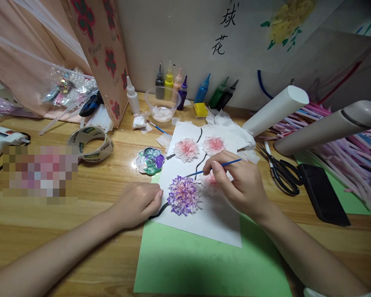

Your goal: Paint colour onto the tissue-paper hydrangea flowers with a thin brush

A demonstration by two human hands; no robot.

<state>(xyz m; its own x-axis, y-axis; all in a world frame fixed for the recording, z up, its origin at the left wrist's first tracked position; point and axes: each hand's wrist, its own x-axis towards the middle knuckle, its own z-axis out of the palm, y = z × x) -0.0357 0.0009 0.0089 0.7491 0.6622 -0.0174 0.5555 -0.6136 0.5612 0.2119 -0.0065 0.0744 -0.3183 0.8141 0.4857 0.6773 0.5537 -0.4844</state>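
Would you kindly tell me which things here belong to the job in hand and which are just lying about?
Seemingly in use:
slim blue paintbrush, in the right hand
white rectangular paper sheet
ruffled purple-tipped flower
clear plastic flower-shaped palette, stained green and purple

Seemingly just lying about:
black-handled scissors
black rectangular phone
round cream tape roll

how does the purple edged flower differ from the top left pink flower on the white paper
The purple-edged flower has purple tips; the pink flower has whitish ones. The purple-edged flower looks bigger than the pink flower. The tip of the brush is by the purple-edged flower, away from the pink flower. Both are ruffled and pinkish inside.
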